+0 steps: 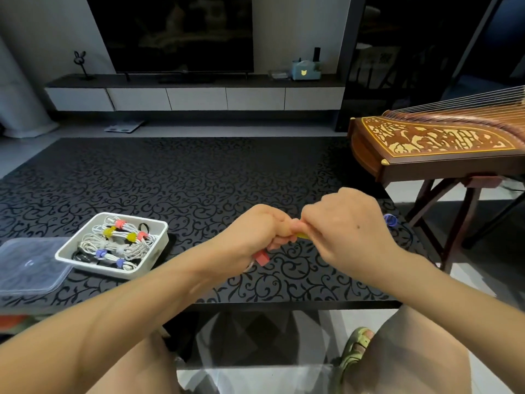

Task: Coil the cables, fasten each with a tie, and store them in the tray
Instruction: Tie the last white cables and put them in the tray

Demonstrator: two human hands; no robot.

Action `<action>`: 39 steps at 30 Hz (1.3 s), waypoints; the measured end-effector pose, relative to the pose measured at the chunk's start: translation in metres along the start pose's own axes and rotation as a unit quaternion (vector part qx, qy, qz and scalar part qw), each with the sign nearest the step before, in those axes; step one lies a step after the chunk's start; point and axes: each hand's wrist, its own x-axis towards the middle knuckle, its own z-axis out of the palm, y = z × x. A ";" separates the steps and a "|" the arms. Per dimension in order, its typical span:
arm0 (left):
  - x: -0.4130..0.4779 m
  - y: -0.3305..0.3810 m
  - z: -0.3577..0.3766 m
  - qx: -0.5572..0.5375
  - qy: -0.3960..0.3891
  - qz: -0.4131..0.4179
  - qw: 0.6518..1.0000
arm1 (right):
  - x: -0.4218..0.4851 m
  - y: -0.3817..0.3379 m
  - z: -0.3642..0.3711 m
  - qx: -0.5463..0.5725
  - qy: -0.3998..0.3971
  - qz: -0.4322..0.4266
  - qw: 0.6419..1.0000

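Observation:
My left hand point(252, 231) and my right hand point(343, 226) meet above the middle of the black patterned table point(199, 180). The left hand's curled fingers grip a coiled cable, mostly hidden; only a red piece point(262, 257) and a bit of white cord show below the fist. My right hand pinches a yellow tie point(301, 236) between the two hands. A white tray point(160, 227) at the left holds several coiled white and black cables bound with red, yellow and purple ties.
A clear plastic lid point(28, 265) lies left of the tray. A blue tie point(390, 220) rests on the table just right of my right hand. A wooden zither point(426, 143) on a stand is at the right. My knees are below the table's near edge.

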 end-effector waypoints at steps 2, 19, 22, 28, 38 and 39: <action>0.006 -0.002 0.000 -0.054 0.000 -0.052 0.997 | -0.004 -0.003 0.009 -0.060 -0.010 -0.057 0.996; 0.029 -0.015 -0.032 0.153 -0.055 -0.120 0.979 | -0.020 0.005 0.045 0.019 -0.059 0.035 0.997; 0.023 -0.020 -0.045 0.192 -0.059 -0.039 0.979 | -0.019 0.009 0.048 0.025 -0.132 0.084 0.987; 0.015 -0.026 -0.046 0.211 -0.053 0.051 0.975 | -0.013 0.013 0.053 0.102 -0.220 0.144 0.959; 0.011 -0.035 -0.048 0.687 0.063 0.292 0.663 | 0.003 0.016 0.044 0.265 -0.356 0.216 0.870; 0.012 -0.036 -0.050 0.696 0.075 0.330 0.634 | 0.004 0.016 0.045 0.295 -0.369 0.220 0.853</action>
